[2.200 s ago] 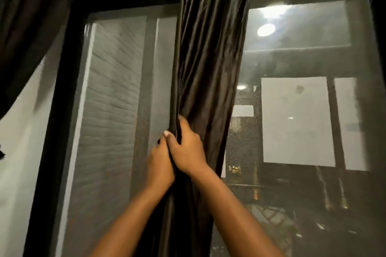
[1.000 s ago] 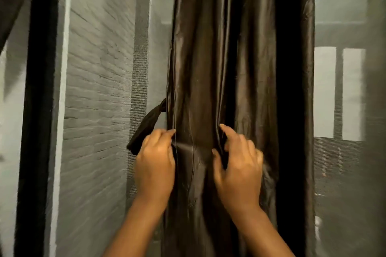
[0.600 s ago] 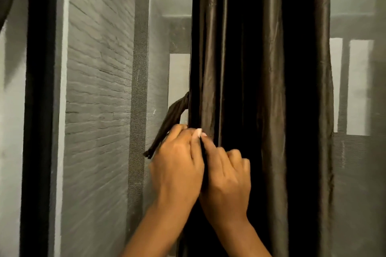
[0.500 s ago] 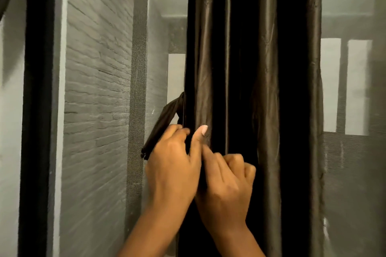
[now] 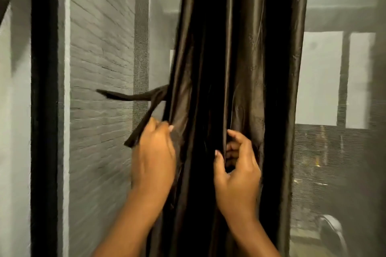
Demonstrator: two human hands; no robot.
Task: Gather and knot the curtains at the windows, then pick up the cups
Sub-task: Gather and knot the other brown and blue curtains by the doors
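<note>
Both hands (image 5: 153, 160) on dark curtain (image 5: 236, 69)

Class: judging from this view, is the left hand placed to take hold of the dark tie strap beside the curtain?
Probably yes. The left hand sits at the curtain's left edge, its fingers right by the strap, with nothing between them. Whether it already grips it is unclear.

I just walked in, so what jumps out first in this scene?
A dark, shiny curtain hangs down the middle of the window, and both hands work at its folds: the left hand at its left edge, the right hand curled into a pleat. A dark fabric tie sticks out leftward.
</note>
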